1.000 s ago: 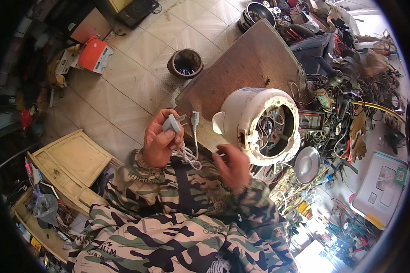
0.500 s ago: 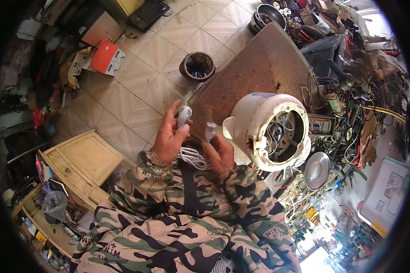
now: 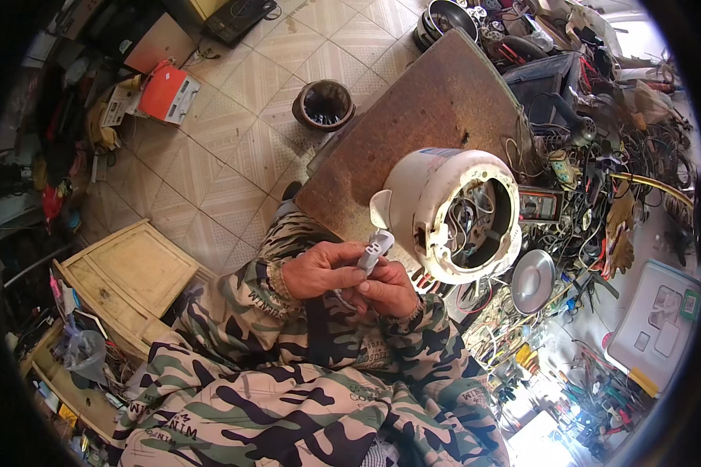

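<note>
Seen from the head, pinching the pale connector (image 3: 377, 247), the left hand (image 3: 325, 268) grasps it before the desk's (image 3: 413, 101) near edge; the right hand (image 3: 387, 288) is curled beneath, its exact grip on connector or cord hidden. The connector could slip if that pinch is shallow. The white appliance shell (image 3: 422, 187) lies sideways near that edge: a knocking sleeve might roll it, or its projecting tab (image 3: 379, 208) might snag the cord.

White cord (image 3: 340, 296) largely hidden
</note>
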`<state>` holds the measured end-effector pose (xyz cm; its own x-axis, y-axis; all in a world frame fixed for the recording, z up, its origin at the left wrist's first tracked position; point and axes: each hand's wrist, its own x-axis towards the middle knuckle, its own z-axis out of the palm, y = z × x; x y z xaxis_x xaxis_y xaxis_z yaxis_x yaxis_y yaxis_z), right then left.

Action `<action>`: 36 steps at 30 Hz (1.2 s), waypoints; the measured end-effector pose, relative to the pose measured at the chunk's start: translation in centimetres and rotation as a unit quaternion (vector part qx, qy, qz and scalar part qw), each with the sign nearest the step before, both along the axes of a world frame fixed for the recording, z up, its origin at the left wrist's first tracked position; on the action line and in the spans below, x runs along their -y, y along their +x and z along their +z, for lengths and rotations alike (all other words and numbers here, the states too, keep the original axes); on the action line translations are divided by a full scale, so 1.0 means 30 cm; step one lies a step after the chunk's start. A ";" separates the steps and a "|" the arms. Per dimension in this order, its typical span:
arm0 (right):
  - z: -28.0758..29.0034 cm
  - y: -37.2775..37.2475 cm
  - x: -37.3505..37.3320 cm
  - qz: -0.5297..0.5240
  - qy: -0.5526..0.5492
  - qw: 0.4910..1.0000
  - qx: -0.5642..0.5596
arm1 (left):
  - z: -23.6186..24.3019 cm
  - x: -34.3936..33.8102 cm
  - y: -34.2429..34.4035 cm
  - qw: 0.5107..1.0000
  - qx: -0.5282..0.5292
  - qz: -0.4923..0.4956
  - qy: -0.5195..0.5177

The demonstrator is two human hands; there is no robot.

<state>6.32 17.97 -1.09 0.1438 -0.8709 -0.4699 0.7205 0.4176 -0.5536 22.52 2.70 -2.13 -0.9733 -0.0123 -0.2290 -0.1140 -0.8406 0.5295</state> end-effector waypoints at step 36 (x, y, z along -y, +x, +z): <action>0.176 -0.254 0.011 0.010 -0.082 0.543 -0.836 | 0.027 -0.089 -0.175 0.760 0.152 0.174 -0.608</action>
<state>-1.31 17.65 4.21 -0.3546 -0.9267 0.1244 -0.8489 0.2633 -0.4583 17.27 5.37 -1.31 -0.7673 -0.6389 -0.0563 -0.2688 0.2407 0.9326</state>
